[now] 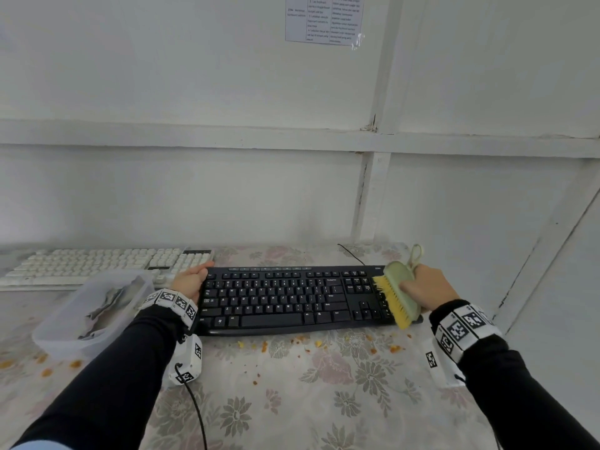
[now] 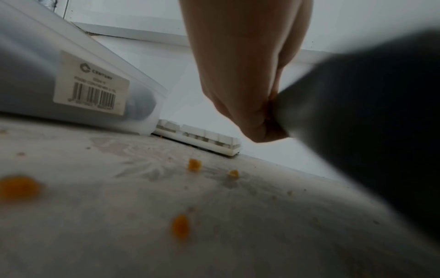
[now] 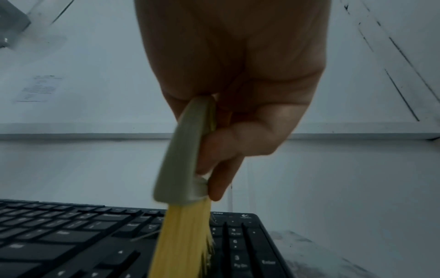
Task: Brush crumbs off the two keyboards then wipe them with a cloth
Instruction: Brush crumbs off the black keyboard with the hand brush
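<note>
The right hand (image 1: pixel 422 289) grips a brush (image 1: pixel 397 292), bristles on the number pad of the black keyboard (image 1: pixel 285 300), marked K200; the left hand (image 1: pixel 190 280) holds its other end; beside that hand, a tub (image 2: pixel 71 75) labelled Century; beyond it, the white keyboard (image 1: pixel 97 264).

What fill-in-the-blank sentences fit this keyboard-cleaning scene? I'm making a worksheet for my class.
1. The right hand holds a brush with ____ bristles.
2. The brush is over the ____ end of the black keyboard.
3. The left hand grips the left end of the ____ keyboard.
4. The cloth lies in a clear plastic ____, beside the white keyboard.

Missing words: yellow; right; black; container
</note>
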{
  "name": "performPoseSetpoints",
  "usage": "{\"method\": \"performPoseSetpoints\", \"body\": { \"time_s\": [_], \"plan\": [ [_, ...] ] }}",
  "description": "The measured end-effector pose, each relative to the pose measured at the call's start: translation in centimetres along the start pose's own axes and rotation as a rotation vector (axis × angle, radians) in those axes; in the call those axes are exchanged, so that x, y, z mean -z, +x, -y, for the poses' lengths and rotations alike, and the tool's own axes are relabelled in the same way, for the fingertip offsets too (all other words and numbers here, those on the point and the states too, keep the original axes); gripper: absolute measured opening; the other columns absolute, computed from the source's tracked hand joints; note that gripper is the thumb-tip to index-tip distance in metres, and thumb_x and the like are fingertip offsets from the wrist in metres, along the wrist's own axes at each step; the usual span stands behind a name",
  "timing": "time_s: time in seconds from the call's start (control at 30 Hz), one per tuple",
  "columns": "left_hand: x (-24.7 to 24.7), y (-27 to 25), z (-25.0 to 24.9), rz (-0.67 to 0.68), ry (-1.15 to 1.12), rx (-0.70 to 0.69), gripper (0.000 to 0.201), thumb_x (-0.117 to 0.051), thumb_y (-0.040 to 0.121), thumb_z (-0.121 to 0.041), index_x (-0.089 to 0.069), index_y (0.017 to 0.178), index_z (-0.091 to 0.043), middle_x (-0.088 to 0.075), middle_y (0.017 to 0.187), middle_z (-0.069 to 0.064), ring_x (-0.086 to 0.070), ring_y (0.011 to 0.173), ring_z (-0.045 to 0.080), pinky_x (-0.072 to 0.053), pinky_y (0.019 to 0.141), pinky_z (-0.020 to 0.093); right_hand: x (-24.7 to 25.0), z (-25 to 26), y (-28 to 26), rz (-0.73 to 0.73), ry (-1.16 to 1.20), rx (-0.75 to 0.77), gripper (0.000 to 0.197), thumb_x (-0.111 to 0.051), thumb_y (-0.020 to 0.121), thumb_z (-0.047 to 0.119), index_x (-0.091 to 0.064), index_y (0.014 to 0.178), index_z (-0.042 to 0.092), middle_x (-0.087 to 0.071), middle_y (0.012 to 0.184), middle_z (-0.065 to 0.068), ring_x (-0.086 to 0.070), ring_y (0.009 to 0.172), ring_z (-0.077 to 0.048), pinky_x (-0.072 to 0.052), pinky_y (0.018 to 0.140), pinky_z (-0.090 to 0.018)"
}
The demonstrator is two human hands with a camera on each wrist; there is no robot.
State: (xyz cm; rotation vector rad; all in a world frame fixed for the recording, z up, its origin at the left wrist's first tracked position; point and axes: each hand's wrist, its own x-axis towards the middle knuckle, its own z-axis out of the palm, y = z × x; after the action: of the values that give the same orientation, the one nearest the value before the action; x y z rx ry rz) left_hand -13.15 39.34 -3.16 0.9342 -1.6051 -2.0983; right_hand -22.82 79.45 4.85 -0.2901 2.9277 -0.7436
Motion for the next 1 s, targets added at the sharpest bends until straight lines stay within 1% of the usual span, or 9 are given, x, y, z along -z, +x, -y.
{"method": "performPoseSetpoints", "body": {
  "time_s": [0.1, 0.2, 0.27, 0.37, 0.47, 0.67, 0.8, 0.93, 1.0],
  "plan": [
    [0.2, -0.2, -0.2, 0.010, 0.007, 0.014, 0.038, -0.030, 0.100, 0.000, -0.043, 0.136, -0.002, -0.050, 0.133, 0.021, -0.055, 0.095, 0.024, -0.046, 0.088, 0.034, 0.3, 0.3, -0.7, -0.009, 0.025, -0.027, 0.013, -0.047, 0.091, 0.017, -0.047, 0.088, 0.004, -0.050, 0.075, -0.006, -0.056, 0.071, -0.021, -0.050, 0.060, -0.029],
    [0.4, -0.4, -0.3, 0.007, -0.009, 0.029, 0.037, -0.030, 0.101, -0.002, -0.047, 0.133, -0.005, -0.060, 0.112, 0.016, -0.058, 0.082, 0.019, -0.055, 0.063, 0.029, 0.6, 2.1, -1.1, -0.128, 0.079, 0.005, 0.012, -0.048, 0.090, 0.011, -0.046, 0.079, 0.005, -0.044, 0.069, -0.001, -0.046, 0.060, -0.012, -0.034, 0.048, -0.020],
    [0.4, -0.6, -0.3, 0.009, -0.010, 0.038, 0.036, -0.031, 0.101, -0.003, -0.050, 0.131, -0.008, -0.062, 0.098, 0.010, -0.058, 0.079, 0.017, -0.056, 0.053, 0.025, 0.1, 3.8, -1.0, -0.165, 0.118, 0.062, 0.016, -0.048, 0.091, 0.010, -0.045, 0.075, 0.006, -0.045, 0.066, 0.000, -0.049, 0.061, -0.015, -0.038, 0.048, -0.020],
    [0.3, -0.8, -0.5, 0.015, -0.021, 0.033, 0.036, -0.031, 0.101, -0.002, -0.050, 0.131, -0.007, -0.058, 0.111, 0.013, -0.058, 0.080, 0.018, -0.050, 0.064, 0.032, -1.7, 6.3, -1.0, -0.106, 0.120, 0.137, 0.017, -0.046, 0.093, 0.013, -0.049, 0.077, 0.006, -0.052, 0.066, -0.003, -0.054, 0.057, -0.016, -0.049, 0.048, -0.022],
    [0.1, -0.8, -0.6, 0.028, -0.065, 0.042, 0.033, -0.035, 0.101, -0.007, -0.054, 0.128, -0.010, -0.058, 0.117, 0.013, -0.060, 0.085, 0.019, -0.050, 0.072, 0.035, -3.8, 7.7, -1.4, -0.057, 0.101, 0.169, 0.011, -0.046, 0.093, 0.013, -0.051, 0.086, 0.007, -0.051, 0.066, 0.000, -0.050, 0.052, -0.008, -0.037, 0.039, -0.012],
    [0.2, -0.6, -0.5, 0.031, -0.054, 0.035, 0.032, -0.036, 0.100, -0.006, -0.052, 0.128, -0.006, -0.055, 0.128, 0.018, -0.056, 0.103, 0.026, -0.044, 0.099, 0.043, -6.1, 7.4, -2.6, -0.001, 0.105, 0.119, 0.014, -0.047, 0.090, 0.015, -0.056, 0.093, 0.005, -0.061, 0.086, -0.008, -0.060, 0.072, -0.018, -0.050, 0.059, -0.024],
    [0.2, -0.3, -0.3, 0.034, -0.068, 0.041, 0.033, -0.035, 0.100, -0.006, -0.052, 0.128, -0.006, -0.056, 0.126, 0.018, -0.055, 0.105, 0.027, -0.041, 0.103, 0.045, -6.4, 10.0, -2.5, -0.069, 0.137, 0.185, 0.013, -0.047, 0.093, 0.017, -0.052, 0.086, 0.006, -0.058, 0.079, -0.005, -0.058, 0.066, -0.016, -0.050, 0.058, -0.023],
    [0.1, 0.0, -0.1, 0.039, -0.090, 0.039, 0.033, -0.034, 0.101, -0.006, -0.050, 0.130, -0.004, -0.055, 0.113, 0.016, -0.053, 0.101, 0.028, -0.042, 0.099, 0.043, -7.7, 12.4, -2.7, -0.007, 0.156, 0.227, 0.017, -0.046, 0.095, 0.017, -0.056, 0.098, 0.004, -0.060, 0.081, -0.006, -0.058, 0.061, -0.013, -0.052, 0.054, -0.021],
    [0.1, 0.1, -0.1, 0.042, -0.092, 0.035, 0.033, -0.033, 0.101, -0.006, -0.050, 0.129, -0.004, -0.057, 0.109, 0.015, -0.055, 0.098, 0.027, -0.042, 0.099, 0.043, -8.4, 12.3, -3.3, 0.035, 0.135, 0.229, 0.010, -0.046, 0.093, 0.016, -0.053, 0.090, 0.008, -0.058, 0.080, -0.005, -0.053, 0.057, -0.010, -0.044, 0.049, -0.017]
  ]
}}
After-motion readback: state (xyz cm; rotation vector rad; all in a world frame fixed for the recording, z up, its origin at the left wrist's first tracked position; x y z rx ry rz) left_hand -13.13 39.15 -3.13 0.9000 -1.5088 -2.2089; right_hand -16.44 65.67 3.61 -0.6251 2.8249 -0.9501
